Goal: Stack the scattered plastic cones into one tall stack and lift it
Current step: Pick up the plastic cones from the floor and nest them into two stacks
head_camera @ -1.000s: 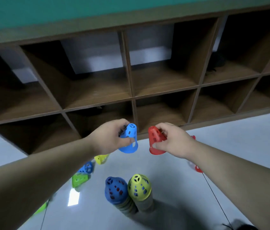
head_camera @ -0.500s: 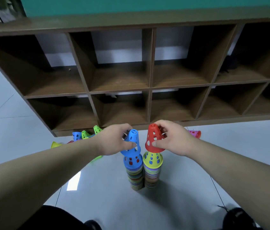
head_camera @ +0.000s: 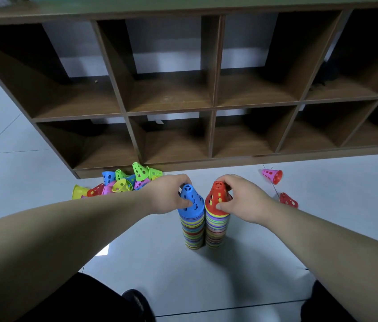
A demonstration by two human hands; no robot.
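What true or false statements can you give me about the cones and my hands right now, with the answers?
1. The left hand grips the blue cone on top of the left stack. True.
2. The right hand holds a green cone. False: the right hand holds the red cone on top of the right stack.
3. The two stacks stand side by side on the floor. True.
4. The loose cones are stored inside the shelf. False: the pile of loose cones lies on the floor in front of the shelf.
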